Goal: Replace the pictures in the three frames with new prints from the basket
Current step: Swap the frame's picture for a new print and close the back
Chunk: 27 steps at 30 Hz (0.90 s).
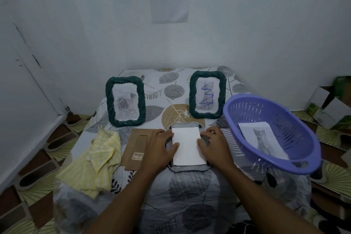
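A third frame [187,167] lies face down in front of me, with a white print [187,145] lying blank side up in its open back. My left hand [161,148] rests on the frame's left edge, thumb on the print. My right hand [212,145] rests on the right edge, thumb touching the print. Two green twisted frames stand at the back: the left frame [125,99] shows roses, the right frame [207,94] shows a cat scribbled over in blue. The purple basket [303,150] at the right holds cat prints [263,138].
A brown cardboard frame backing [135,148] lies left of the face-down frame, partly under my left hand. A yellow checked cloth [95,161] is crumpled at the table's left edge. The leaf-patterned tablecloth [190,195] covers the small table against the white wall. Boxes [330,104] sit on the floor at right.
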Motion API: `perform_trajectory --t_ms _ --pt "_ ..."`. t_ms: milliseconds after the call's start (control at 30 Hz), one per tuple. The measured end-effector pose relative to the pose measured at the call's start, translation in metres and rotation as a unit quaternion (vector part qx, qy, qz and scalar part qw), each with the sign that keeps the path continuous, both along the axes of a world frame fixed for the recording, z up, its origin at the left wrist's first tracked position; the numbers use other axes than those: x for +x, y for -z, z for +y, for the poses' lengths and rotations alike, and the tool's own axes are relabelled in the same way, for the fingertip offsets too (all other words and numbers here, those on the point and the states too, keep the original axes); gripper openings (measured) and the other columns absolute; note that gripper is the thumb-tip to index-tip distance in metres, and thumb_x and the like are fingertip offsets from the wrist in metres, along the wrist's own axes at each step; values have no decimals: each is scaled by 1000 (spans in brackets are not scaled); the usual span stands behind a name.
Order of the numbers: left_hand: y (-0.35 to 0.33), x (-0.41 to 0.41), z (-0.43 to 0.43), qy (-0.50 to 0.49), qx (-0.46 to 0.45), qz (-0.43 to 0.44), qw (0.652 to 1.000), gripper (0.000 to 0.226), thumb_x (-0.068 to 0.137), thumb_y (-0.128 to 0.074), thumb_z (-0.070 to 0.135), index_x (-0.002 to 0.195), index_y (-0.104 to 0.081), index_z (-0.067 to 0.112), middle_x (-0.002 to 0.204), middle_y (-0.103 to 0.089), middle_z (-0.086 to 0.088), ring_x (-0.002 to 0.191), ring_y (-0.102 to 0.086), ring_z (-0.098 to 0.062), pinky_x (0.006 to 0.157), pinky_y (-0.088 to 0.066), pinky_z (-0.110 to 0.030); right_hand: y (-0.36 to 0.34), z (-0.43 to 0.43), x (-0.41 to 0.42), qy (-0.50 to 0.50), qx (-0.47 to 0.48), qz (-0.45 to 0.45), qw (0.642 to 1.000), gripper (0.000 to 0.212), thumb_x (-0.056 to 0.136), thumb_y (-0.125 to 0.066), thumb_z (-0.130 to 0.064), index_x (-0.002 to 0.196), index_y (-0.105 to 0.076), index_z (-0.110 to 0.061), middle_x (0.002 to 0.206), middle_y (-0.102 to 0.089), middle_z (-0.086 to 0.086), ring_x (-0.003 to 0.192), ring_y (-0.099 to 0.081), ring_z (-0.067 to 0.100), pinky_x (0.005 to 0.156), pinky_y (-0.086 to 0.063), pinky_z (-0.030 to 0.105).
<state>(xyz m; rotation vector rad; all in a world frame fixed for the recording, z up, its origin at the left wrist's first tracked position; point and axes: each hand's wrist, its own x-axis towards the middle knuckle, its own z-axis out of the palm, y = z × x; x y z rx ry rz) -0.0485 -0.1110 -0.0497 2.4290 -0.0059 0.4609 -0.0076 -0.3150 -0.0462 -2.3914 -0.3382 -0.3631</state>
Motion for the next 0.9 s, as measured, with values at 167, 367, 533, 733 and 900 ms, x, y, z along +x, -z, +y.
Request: perform_trajectory --t_ms 167,367,533,733,900 --pt "-1 -1 -1 -1 -5 4 1000 44 81 -63 44 118 -64 20 114 -59 -2 116 -46 -18 97 -44 -44 1 0 0 -1 -5 8 1000 30 88 -62 -27 109 -68 -8 116 -48 1 105 -50 14 90 -31 18" --pt "-5 -3 -3 10 -5 -6 1000 39 82 -66 36 116 -65 17 112 -59 -2 114 -47 -18 94 -45 -46 0 0 1 12 6 13 1000 29 87 -63 -27 109 -69 -8 115 -49 0 104 -50 14 89 -31 18" --pt "-4 -3 -3 19 -4 -5 1000 40 81 -66 36 117 -64 18 116 -61 0 114 -46 -16 93 -46 -46 0 0 1 10 0 17 1000 30 87 -64 -27 109 -69 -7 114 -49 0 102 -50 13 87 -32 19" --pt "-5 -3 -3 37 -28 -27 999 42 81 -72 24 121 -64 14 134 -58 1 113 -57 -16 96 -50 -44 -1 -1 2 -10 18 35 999 31 86 -65 -29 112 -68 -11 119 -49 0 103 -47 8 89 -31 18" --pt "-11 -4 -3 37 -133 -5 990 43 80 -72 5 121 -64 13 129 -61 2 101 -62 -8 88 -54 -24 -4 -1 4 -14 37 57 998 33 86 -67 -25 114 -68 -8 123 -48 1 106 -46 9 91 -30 18"
